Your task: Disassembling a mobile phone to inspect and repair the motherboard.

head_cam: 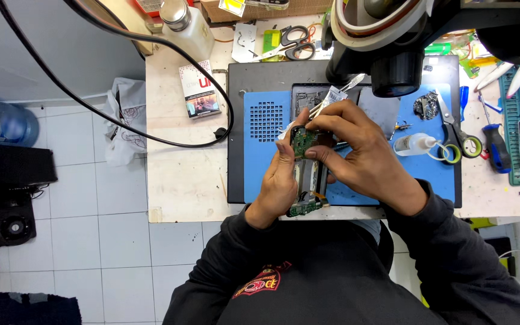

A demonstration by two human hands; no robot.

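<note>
An opened phone [306, 180] with green circuit boards showing at its top and bottom is held upright over the blue work mat [260, 174]. My left hand [279, 180] grips its left side. My right hand [356, 150] curls over its upper right part, fingertips on the top green board [302, 142], and holds metal tweezers [338, 95] that stick out toward the back, with a bit of white tissue at the fingers.
A microscope head [392, 54] hangs over the mat's back edge. Right of my hands lie a small glue bottle [413, 144], scissors [458, 135] and a screwdriver [496, 144]. A small printed box [200, 90], a white bottle [189, 27] and black cable [151, 135] sit left.
</note>
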